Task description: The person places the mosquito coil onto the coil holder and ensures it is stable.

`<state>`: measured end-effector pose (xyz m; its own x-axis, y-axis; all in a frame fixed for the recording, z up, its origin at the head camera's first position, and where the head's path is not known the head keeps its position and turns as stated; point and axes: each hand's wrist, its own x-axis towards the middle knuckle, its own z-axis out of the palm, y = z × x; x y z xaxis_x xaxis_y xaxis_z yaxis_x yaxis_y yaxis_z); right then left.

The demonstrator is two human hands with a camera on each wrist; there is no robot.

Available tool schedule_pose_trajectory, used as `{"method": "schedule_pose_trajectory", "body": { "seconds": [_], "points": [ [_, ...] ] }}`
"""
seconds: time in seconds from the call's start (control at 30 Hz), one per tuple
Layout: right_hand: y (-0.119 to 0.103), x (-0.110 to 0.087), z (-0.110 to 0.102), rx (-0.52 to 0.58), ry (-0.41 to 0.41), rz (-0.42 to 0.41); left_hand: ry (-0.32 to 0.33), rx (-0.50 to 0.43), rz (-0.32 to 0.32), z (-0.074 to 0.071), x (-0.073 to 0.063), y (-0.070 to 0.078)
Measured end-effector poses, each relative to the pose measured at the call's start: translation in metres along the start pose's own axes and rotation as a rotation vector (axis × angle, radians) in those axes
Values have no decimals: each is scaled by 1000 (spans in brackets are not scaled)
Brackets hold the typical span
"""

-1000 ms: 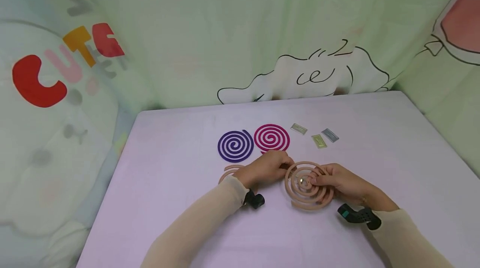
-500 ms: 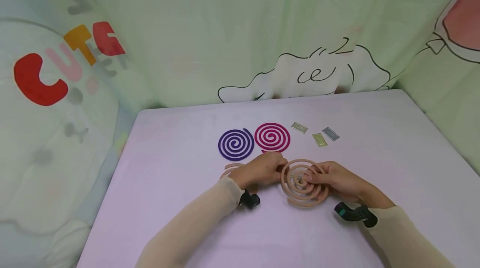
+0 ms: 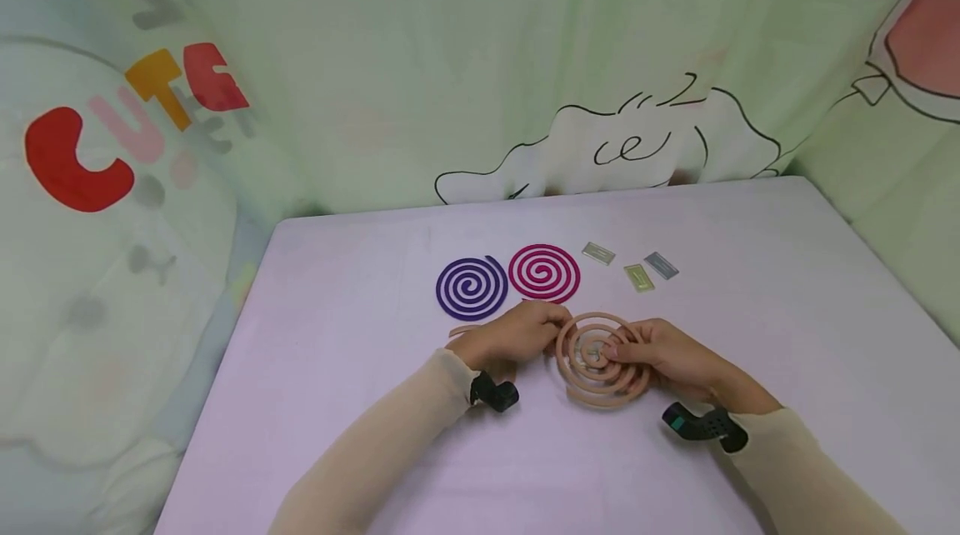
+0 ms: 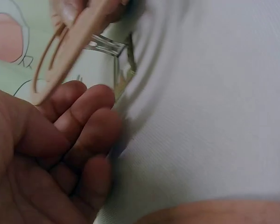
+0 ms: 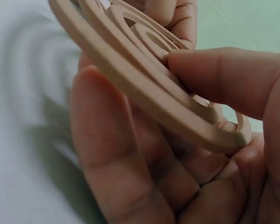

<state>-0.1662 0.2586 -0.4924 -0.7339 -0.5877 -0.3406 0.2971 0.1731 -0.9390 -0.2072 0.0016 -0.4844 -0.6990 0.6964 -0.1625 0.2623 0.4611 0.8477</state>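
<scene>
In the head view a brown mosquito coil (image 3: 596,405) is raised tilted off the table. My right hand (image 3: 667,354) pinches it near its middle, thumb on top and fingers beneath, as the right wrist view shows. My left hand (image 3: 522,331) holds its left edge between thumb and fingertips. Close to the coil's middle, a slim silvery metal piece (image 4: 105,44) shows behind it in the left wrist view; how it joins the coil I cannot tell. Another brown coil (image 3: 462,330) lies mostly hidden beneath my left forearm.
A purple coil (image 3: 470,286) and a pink coil (image 3: 542,272) lie flat side by side beyond my hands. To their right are a few small flat metal plates (image 3: 639,277), gold and silver. Printed cloth hangs behind the table (image 3: 337,285).
Both hands have drifted slightly left and away from me with the brown coil between them. The coil's tilt has changed a little. Everything lying on the table stays put.
</scene>
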Motion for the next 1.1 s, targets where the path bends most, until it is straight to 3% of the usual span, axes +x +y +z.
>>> {"method": "schedule_pose_trajectory", "body": {
  "seconds": [0.1, 0.2, 0.47, 0.73, 1.1],
  "points": [
    [-1, 0, 1, -5, 10, 13, 9, -156, -68, 0, -3, 1],
    [0, 0, 1, -4, 6, 8, 23, -222, -100, 1, -3, 2],
    [-1, 1, 3, -13, 10, 21, 6, -134, -49, 7, 4, 3],
    [-4, 1, 5, -24, 27, 33, 34, -176, -43, 12, 10, 2],
    [-4, 1, 9, -55, 83, 47, 57, -257, -84, 15, 12, 2]
  ]
}}
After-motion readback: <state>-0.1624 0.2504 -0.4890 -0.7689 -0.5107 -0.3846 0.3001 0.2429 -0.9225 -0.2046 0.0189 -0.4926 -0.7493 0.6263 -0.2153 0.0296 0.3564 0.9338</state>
